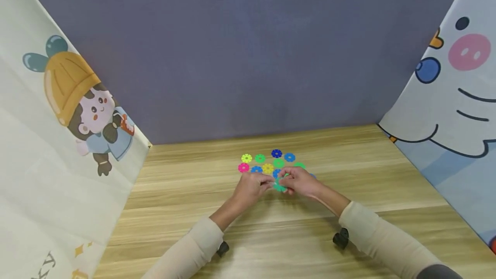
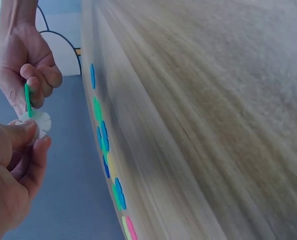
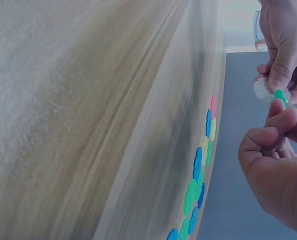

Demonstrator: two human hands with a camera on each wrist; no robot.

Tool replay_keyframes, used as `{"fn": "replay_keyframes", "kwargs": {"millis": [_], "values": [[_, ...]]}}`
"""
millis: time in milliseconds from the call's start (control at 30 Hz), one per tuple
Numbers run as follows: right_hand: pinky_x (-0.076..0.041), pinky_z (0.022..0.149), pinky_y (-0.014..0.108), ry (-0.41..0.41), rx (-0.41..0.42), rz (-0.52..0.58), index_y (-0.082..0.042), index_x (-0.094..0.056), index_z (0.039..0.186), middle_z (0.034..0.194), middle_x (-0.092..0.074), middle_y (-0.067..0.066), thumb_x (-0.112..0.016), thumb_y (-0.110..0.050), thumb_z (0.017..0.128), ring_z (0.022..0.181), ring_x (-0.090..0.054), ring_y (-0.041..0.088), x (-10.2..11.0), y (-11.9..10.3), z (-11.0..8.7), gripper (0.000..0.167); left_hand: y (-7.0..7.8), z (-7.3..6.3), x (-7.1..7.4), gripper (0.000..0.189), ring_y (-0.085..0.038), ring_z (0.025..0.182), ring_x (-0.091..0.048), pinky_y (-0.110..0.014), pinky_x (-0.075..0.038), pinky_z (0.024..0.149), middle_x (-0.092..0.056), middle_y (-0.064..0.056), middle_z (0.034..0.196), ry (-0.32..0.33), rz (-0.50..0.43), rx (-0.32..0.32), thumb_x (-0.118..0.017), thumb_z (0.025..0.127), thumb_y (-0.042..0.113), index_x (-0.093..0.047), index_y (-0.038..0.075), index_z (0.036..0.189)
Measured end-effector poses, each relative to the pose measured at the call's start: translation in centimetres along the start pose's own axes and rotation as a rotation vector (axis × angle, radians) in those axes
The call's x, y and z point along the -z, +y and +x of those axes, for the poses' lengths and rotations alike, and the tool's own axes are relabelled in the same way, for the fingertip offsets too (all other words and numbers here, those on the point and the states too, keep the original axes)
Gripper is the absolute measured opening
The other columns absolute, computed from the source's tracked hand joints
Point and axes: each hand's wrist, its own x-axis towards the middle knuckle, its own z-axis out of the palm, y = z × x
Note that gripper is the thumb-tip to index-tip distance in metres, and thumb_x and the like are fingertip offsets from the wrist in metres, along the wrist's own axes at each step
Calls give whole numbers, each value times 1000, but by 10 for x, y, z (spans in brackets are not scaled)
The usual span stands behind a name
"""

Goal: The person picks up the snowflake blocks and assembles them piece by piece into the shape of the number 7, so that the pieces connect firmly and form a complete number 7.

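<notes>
My left hand (image 1: pixel 249 186) pinches a pale, notched flower-shaped disc (image 2: pixel 43 121) between thumb and fingers. Facing it, my right hand (image 1: pixel 304 182) pinches a green notched disc (image 2: pixel 28 99), seen edge-on in the left wrist view. The two discs meet at the fingertips, the green one standing crosswise at the pale one's rim. Fingers hide part of both. In the head view, teal-green plastic (image 1: pixel 280 187) shows between the hands, close over the near side of the disc group.
Several flat flower discs lie beyond the hands, among them a pink disc (image 1: pixel 243 167), a yellow disc (image 1: pixel 268 168) and a dark blue disc (image 1: pixel 277 153). The wooden table (image 1: pixel 186 210) meets a grey back panel (image 1: pixel 248 55); printed cartoon panels flank both sides.
</notes>
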Motion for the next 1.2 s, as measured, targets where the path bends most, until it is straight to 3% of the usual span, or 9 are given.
{"fn": "replay_keyframes", "kwargs": {"millis": [333,533,633,933,1200], "values": [[-48,58,21,53,-64,96,4,-59,117,75,-69,6,-56,-9,103,60,-55,6,0,-1,4,19,-7,12,3,9,-13,85,-68,-19,-56,74,-76,-3,93,-30,-74,95,-76,90,15,-78,8,95],[-48,56,20,65,-46,79,5,-59,116,73,-68,6,-58,-8,101,59,-55,6,-4,-2,3,20,1,11,2,5,-13,87,-61,-25,-54,78,-69,0,92,-79,-4,189,-73,93,16,-72,11,93],[-48,56,20,72,-37,75,6,-59,115,72,-67,6,-58,-8,101,58,-55,7,-6,-2,3,20,4,9,0,5,-14,89,-63,-26,-55,81,-69,0,93,-73,19,218,-74,91,13,-71,10,92],[-49,56,21,84,-38,64,4,-60,113,71,-67,5,-57,-6,101,58,-57,7,-14,-6,5,16,5,3,-2,5,-13,81,-64,-22,-56,74,-70,-1,87,-21,33,262,-78,88,10,-72,8,88],[-49,55,20,105,-25,71,4,-60,113,69,-65,4,-58,-6,100,56,-55,7,-19,-7,7,17,6,2,-2,8,-14,79,-66,-22,-56,71,-71,-2,86,13,53,204,-79,86,10,-72,7,87]]}}
